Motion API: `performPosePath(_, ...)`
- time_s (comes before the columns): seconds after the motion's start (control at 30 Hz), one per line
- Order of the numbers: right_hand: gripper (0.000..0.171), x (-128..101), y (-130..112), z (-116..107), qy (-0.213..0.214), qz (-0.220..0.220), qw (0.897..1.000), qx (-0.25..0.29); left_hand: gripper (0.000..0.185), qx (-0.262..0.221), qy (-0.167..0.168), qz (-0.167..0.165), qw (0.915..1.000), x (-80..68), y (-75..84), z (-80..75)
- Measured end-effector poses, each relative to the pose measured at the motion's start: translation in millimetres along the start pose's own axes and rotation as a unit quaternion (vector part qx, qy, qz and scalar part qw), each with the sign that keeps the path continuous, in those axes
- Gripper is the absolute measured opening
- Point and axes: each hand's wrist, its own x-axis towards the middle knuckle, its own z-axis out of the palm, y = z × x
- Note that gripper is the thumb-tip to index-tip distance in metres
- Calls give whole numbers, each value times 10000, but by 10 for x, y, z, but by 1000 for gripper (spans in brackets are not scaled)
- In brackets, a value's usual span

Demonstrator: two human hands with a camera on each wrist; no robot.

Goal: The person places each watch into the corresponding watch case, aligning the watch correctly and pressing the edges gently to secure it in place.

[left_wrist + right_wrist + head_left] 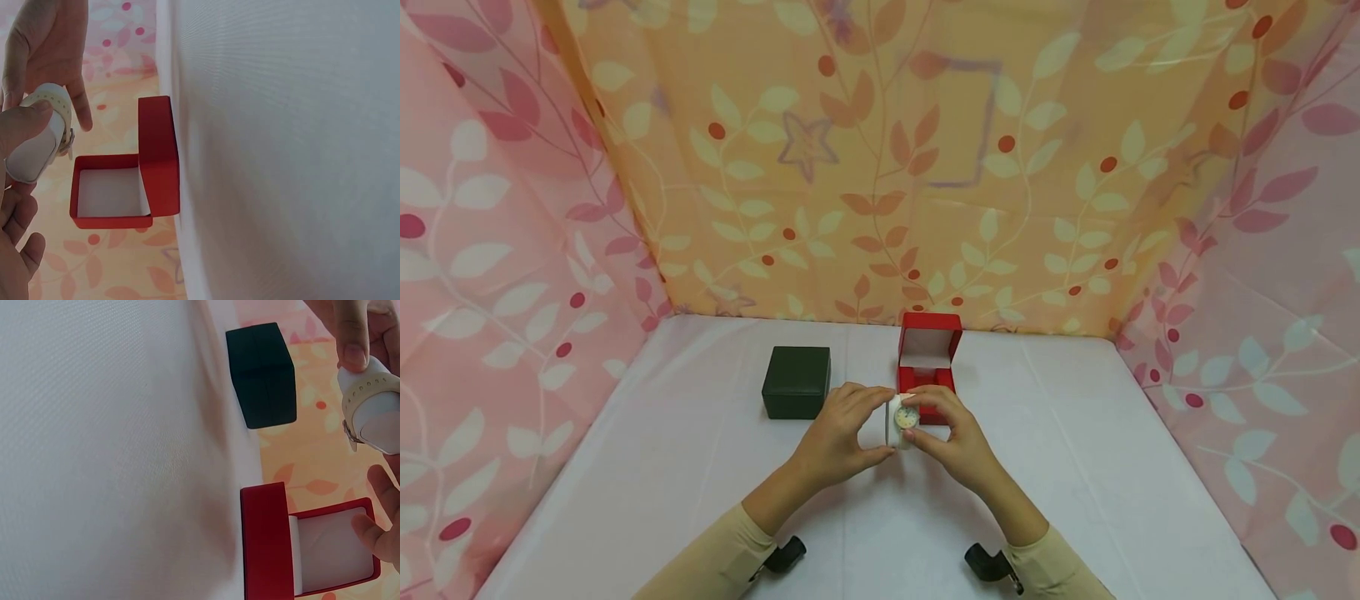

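Both hands hold a white watch (pixel 904 419) wrapped round a white cushion, just above the table and in front of the open red box (pixel 928 363). My left hand (pixel 842 433) grips the cushion and strap from the left, thumb below and fingers on top. My right hand (pixel 946 433) pinches the watch face side from the right. In the left wrist view the watch (pixel 42 134) on its cushion sits beside the red box (pixel 128 181), whose white-lined inside is empty. The right wrist view shows the watch strap (pixel 369 403) and the red box (pixel 300 550).
A shut dark green box (pixel 797 381) stands left of the red one, also visible in the right wrist view as the green box (pixel 261 375). A white cloth covers the table (pixel 1112 467). Leaf-patterned curtains wall in the back and both sides.
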Motion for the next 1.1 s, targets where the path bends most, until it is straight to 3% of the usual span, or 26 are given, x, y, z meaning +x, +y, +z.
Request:
performPosePath(0.33,41,-1,-35,0,-101,126,9999,38,85,114,90,25,9999,-8,-6,-1)
performPosePath(1.1,41,-6,-68,19,-150,-81,9998,77,81,76,122,100,9998,11,-31,-42)
